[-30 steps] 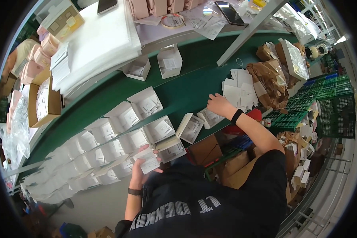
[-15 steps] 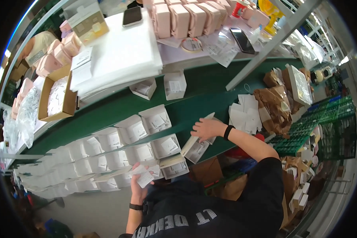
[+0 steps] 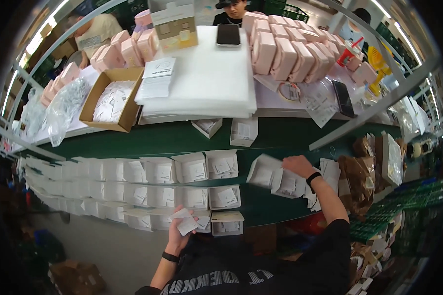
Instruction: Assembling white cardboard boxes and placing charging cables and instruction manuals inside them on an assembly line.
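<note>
My left hand (image 3: 178, 233) is closed around a few small white printed leaflets (image 3: 186, 222), just over the nearest row of boxes. My right hand (image 3: 298, 166) has its fingers curled on the upper edge of an open white box (image 3: 286, 186). Against that one leans another open white box (image 3: 261, 173), tilted, and both have printed slips inside. To the left, open white boxes (image 3: 223, 197) stand in three rows on the green conveyor belt (image 3: 260, 209), several with leaflets in them.
Behind the belt a white table holds a stack of white foam sheets (image 3: 197, 78), pink cases (image 3: 300, 56), phones and a brown carton of paper slips (image 3: 114, 101). A slanted metal post (image 3: 374, 105) crosses at right, near crumpled brown packaging (image 3: 357, 179). Other people are across the table.
My right hand has gone from lying spread over the boxes to gripping one at its edge, and those boxes sit farther right, turned. My left hand still holds leaflets. The view has tilted up.
</note>
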Motion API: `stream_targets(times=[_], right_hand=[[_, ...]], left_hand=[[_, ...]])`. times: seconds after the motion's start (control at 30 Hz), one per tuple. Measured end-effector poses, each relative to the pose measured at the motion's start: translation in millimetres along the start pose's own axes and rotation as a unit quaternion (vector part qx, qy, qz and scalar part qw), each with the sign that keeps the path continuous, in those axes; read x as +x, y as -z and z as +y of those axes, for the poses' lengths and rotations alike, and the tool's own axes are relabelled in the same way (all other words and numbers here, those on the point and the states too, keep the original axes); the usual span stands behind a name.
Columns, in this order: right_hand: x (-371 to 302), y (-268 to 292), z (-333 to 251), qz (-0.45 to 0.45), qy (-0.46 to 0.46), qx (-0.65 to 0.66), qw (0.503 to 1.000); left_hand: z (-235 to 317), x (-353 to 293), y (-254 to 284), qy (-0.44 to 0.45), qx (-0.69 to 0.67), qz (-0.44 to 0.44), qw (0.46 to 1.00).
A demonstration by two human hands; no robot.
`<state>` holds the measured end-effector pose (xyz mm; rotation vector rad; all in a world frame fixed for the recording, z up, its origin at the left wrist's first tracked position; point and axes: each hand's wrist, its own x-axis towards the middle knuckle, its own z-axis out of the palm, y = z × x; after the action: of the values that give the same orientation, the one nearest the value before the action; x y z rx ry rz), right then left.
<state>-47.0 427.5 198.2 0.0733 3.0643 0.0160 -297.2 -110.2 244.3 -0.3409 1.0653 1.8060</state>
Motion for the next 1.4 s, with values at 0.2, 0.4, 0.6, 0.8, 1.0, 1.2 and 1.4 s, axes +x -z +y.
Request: stream_targets(times=[0.2,0.4,0.6,0.8,1.0,1.2,1.4], right_hand=[[37,-2,97,-0.017,-0.254,0.005,0.967],[94,-58,181,0.127,-0.333,0.009,0.934],[169,-93,204,0.225,-0.324,0.033,0.918],[156,-112,223,0.302,-0.323,0.045,0.896],[214,23,10,0.249,-0.228,0.122,0.933],[285,63,-174,0.083,0.057,0.177,0.979],[314,-14,-175,0.109,0.096,0.073,0.987]], left_hand=[[3,0,5,-0.027,-0.029,0.015,0.999],[8,-20,10,-0.043,-0.020,0.063,0.997],[7,-39,14,-0.074,-0.010,0.111,0.991],[13,-34,21,-0.063,-0.039,0.089,0.993],[17,-27,31,-0.022,-0.029,-0.001,0.999],[5,-17,59,0.009,-0.013,0.010,1.000],[12,-18,80,0.008,0.091,-0.051,0.994]])
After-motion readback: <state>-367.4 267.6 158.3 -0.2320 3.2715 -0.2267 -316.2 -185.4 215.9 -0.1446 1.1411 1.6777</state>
